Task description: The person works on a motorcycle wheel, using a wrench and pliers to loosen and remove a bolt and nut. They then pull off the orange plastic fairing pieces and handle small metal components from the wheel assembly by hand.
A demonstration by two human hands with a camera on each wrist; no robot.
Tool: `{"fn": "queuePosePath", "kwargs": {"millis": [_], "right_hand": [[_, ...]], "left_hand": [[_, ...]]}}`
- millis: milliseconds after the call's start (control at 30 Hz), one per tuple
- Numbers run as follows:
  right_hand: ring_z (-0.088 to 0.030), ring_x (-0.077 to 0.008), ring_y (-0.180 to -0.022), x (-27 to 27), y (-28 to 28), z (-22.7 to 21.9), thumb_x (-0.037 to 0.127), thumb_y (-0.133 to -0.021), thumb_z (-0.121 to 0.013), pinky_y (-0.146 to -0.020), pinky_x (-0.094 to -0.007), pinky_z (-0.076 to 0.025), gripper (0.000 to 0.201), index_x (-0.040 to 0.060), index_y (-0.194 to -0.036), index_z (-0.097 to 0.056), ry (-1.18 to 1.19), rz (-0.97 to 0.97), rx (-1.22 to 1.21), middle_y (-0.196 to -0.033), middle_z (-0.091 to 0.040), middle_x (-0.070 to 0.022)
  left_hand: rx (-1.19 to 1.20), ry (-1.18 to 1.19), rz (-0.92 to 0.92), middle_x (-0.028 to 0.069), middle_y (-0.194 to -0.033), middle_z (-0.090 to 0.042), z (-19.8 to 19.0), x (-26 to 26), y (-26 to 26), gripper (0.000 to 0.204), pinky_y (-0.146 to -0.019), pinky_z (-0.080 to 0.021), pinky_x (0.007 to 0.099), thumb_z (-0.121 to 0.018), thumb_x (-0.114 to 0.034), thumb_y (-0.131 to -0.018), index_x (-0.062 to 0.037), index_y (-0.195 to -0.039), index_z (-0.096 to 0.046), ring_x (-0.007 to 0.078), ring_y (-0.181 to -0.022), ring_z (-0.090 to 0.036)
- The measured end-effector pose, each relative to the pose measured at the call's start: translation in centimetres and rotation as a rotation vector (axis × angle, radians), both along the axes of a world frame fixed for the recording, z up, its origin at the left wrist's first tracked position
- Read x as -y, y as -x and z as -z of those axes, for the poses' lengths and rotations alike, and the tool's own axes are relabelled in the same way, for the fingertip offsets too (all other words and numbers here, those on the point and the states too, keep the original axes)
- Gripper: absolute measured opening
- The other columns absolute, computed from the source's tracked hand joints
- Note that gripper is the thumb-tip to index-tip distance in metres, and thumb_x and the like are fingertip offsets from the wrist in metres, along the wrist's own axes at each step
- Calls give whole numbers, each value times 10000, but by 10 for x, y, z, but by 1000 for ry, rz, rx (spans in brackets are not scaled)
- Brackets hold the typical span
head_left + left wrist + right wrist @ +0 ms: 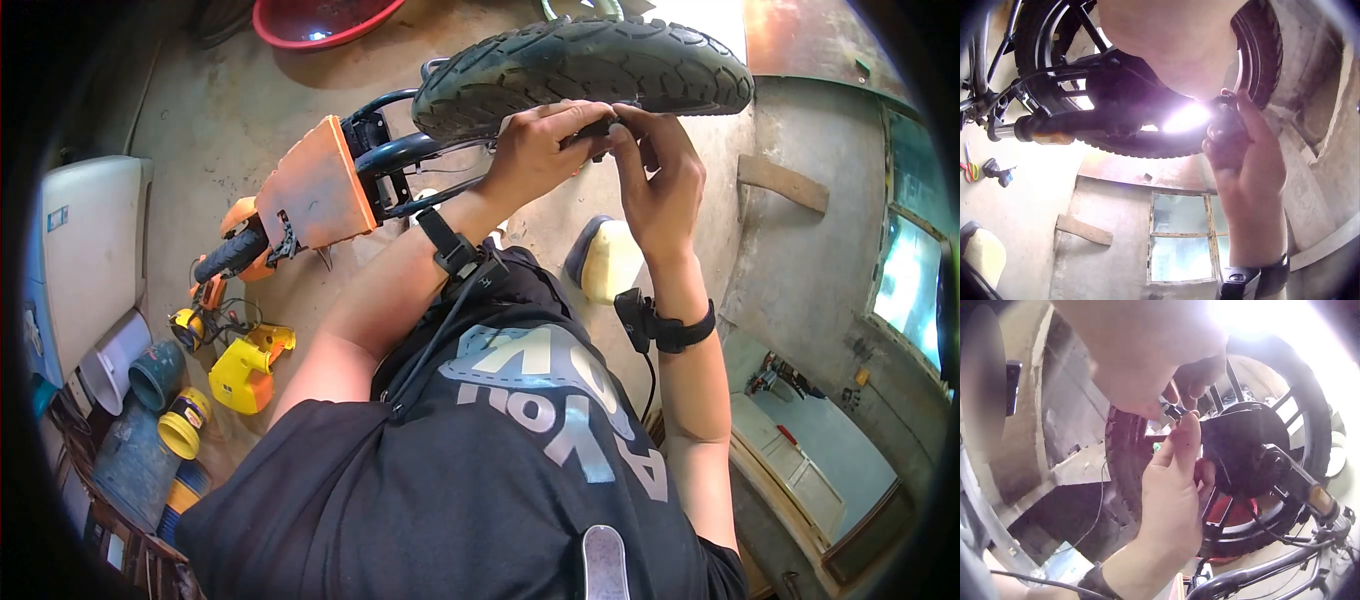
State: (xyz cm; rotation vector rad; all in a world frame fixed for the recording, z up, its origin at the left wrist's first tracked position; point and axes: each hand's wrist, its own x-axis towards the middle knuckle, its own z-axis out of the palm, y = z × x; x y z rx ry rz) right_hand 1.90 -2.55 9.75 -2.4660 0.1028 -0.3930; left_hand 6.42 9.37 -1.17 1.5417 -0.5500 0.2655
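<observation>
A wheel with a thick black treaded tyre [580, 75] stands upright beyond the hands. My left hand [545, 150] pinches a small dark part [1174, 413] between thumb and forefinger, close to the rim. Opposite it, my right hand [665, 185] has its fingers curled around the same small part, and the fingertips of both hands meet there. In the left wrist view the right hand [1247, 156] shows below the tyre's edge. The right wrist view has the left hand [1172, 487] beside the black hub [1244, 440]. Fingers partly hide the small part.
An orange panel [310, 185] and black frame tubes adjoin the wheel at left. A red basin [325, 22] lies beyond. Yellow pieces [243, 380], buckets [157, 373] and a white cabinet [95, 240] are at left. A cream-coloured seat [608, 262] lies on the floor.
</observation>
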Motion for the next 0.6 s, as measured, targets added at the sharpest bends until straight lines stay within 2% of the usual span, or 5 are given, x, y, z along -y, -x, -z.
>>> {"fn": "queuePosePath", "kwargs": {"millis": [67,167,333,467,600], "right_hand": [[-651,-229,-698,1,1,-3,247,-868,-774,-646,-327,-511,260,36,-1008,-718,-24,6,-11,-844,-670,-106],[-647,-194,-740,-2,4,-13,165,-880,-743,-680,-302,-512,265,30,-1099,-680,287,78,-101,-889,-665,-98],[-602,-112,-824,9,23,7,-31,-887,-636,-767,-272,-515,227,5,-1095,-552,-568,-111,-22,-1057,-657,-84],[-574,-99,-853,11,31,4,-74,-890,-611,-799,-249,-505,237,9,-1089,-514,-702,17,-7,-1180,-648,-108],[-590,-79,-783,-2,16,3,-58,-912,-629,-750,-240,-521,321,-1,-1206,-514,-528,-12,54,-1155,-696,-106]], "left_hand": [[-1,-23,15,142,-1074,-737,0,-1,-1,352,-812,-587,337,-739,28,-800,-47,-1144,-723,275,-921,-739],[-71,-7,61,138,-1062,-738,-1,-1,0,341,-801,-585,326,-774,-26,-807,-45,-1143,-724,254,-898,-738],[18,-7,-10,125,-1043,-741,1,0,0,339,-733,-570,290,-811,-87,-807,-40,-1133,-729,194,-831,-721],[-64,-27,25,127,-1045,-741,-5,-2,2,354,-696,-559,282,-827,-116,-806,-28,-1133,-726,178,-796,-711],[-40,-14,31,128,-1048,-741,0,0,1,355,-698,-564,282,-812,-94,-810,-28,-1146,-722,167,-776,-707]]}}
